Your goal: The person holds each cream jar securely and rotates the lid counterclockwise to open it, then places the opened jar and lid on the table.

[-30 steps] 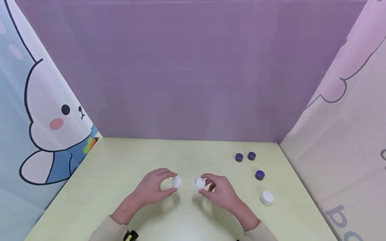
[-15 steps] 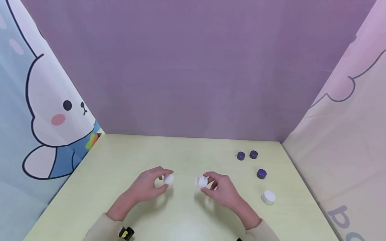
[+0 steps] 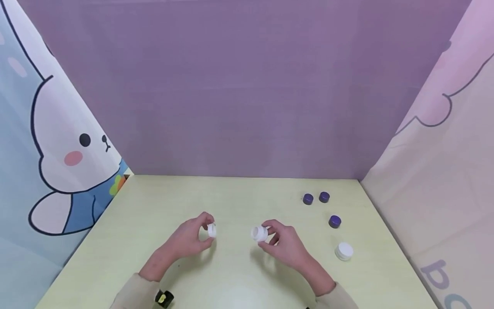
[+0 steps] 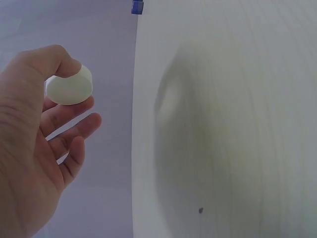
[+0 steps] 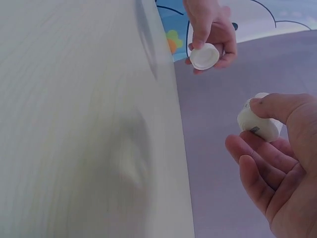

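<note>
My left hand pinches a round white cap between thumb and fingers above the table. In the right wrist view the cap shows its hollow inner side; in the left wrist view its smooth outer face shows. A small white jar is held by my right hand, thumb on one side and fingers on the other. Its mouth is open and tilted toward the left hand. A dark mark shows on the jar's wall in the right wrist view. Cap and jar are apart.
To the right on the pale table stands a white lidded jar. Behind it lie three dark purple caps, one nearer and a pair farther back. A purple backdrop rises at the table's far edge, with printed cloths on both sides.
My left hand has drawn back to the left with the cap and turned it edge-on, widening the gap to the jar. The right hand stays nearly in place.
</note>
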`<state>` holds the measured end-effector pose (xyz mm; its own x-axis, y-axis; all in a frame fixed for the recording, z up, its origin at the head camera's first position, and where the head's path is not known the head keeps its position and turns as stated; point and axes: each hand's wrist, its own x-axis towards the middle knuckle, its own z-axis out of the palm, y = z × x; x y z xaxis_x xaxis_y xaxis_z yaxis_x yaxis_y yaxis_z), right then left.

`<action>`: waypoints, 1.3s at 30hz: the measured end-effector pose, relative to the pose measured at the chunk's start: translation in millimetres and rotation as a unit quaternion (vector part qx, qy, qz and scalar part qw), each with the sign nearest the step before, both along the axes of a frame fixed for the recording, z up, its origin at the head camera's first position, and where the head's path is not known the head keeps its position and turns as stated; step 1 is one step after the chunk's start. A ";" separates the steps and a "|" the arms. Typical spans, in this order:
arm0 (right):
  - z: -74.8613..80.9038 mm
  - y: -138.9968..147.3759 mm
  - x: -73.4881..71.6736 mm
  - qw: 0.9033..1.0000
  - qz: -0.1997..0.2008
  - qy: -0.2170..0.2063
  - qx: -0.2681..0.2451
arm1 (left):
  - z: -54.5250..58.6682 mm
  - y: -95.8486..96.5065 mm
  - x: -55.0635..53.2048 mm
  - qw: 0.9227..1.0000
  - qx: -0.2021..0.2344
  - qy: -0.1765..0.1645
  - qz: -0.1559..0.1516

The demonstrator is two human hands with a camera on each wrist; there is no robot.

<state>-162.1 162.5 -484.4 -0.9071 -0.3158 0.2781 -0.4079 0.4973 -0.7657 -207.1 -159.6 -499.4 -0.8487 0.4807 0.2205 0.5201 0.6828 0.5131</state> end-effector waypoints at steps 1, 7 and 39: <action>-0.3 0.2 0.0 1.000 -0.001 -0.001 -0.002 | -0.8 -0.4 -0.3 1.000 -0.004 0.003 -0.002; -1.3 0.7 0.2 1.000 -0.002 0.001 -0.012 | -4.7 -3.9 -2.2 1.000 -0.003 -0.007 -0.003; -5.1 -1.8 -6.1 0.992 -0.038 -0.074 -0.095 | -10.2 -23.4 -41.6 0.999 -0.032 -0.006 -0.020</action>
